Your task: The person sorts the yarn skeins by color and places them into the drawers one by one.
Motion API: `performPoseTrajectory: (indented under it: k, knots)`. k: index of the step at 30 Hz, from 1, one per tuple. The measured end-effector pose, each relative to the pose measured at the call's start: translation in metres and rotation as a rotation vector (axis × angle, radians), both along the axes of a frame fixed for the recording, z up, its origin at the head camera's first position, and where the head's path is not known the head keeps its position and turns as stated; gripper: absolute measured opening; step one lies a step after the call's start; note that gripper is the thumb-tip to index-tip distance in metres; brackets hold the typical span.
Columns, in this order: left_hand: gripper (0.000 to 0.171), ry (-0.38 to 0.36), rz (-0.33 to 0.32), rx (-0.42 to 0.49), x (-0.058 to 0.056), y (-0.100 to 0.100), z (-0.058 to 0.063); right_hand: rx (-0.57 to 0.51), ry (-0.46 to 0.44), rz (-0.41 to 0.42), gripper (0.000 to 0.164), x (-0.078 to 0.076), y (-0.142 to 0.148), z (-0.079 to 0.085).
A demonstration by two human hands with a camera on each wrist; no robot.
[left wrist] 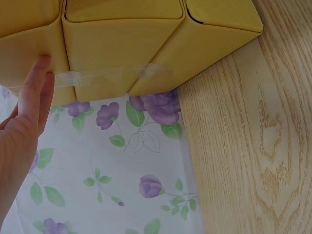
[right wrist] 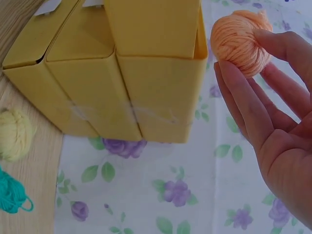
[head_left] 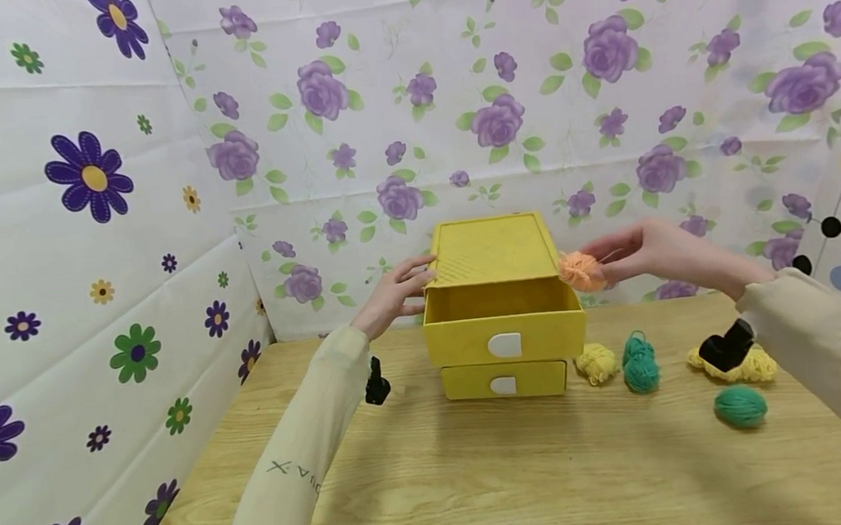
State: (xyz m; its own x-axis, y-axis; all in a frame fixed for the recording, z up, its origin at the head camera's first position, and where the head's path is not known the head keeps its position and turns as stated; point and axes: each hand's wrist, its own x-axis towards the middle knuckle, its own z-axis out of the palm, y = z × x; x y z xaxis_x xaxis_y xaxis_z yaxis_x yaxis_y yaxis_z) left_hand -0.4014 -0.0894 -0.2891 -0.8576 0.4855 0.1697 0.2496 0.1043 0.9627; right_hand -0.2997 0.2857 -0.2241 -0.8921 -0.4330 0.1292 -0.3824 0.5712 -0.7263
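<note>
A yellow drawer box (head_left: 494, 248) stands against the back wall, its upper drawer (head_left: 506, 340) pulled out towards me. My left hand (head_left: 392, 297) rests straight fingers on the box's left side, near the top; the left wrist view shows the fingertips (left wrist: 43, 62) against the side panel. Between thumb and fingers my right hand (head_left: 641, 256) pinches a small orange yarn ball (head_left: 581, 271), raised beside the box's upper right edge. In the right wrist view the orange ball sits at the fingertips, to one side of the yellow box (right wrist: 156, 92).
Right of the box on the wooden table (head_left: 484, 474) lie a pale yellow yarn ball (head_left: 596, 363), a teal yarn bundle (head_left: 640, 362), a green yarn ball (head_left: 740, 407) and more yellow yarn (head_left: 756, 365) partly behind the right wrist camera. Flowered sheets (head_left: 394, 131) hang behind and at left.
</note>
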Motion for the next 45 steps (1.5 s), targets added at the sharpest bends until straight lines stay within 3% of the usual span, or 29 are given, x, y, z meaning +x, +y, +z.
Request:
performPoseTrajectory:
  k: [7,13,34,45]
  knots:
    - [0.046,0.003,-0.005,-0.005,-0.001,0.0,0.0,0.053,0.074,0.023,0.046,-0.005,-0.022,0.006]
    - [0.046,0.005,-0.007,-0.003,0.0,-0.001,-0.001,0.093,0.065,0.041,0.047,-0.006,-0.039,0.011]
    - [0.046,0.009,-0.01,-0.006,-0.001,-0.001,-0.001,0.007,-0.004,0.194,0.051,-0.013,-0.056,0.009]
    - [0.046,0.019,-0.013,-0.01,-0.003,-0.001,-0.002,-0.039,0.012,0.168,0.051,-0.007,-0.056,0.011]
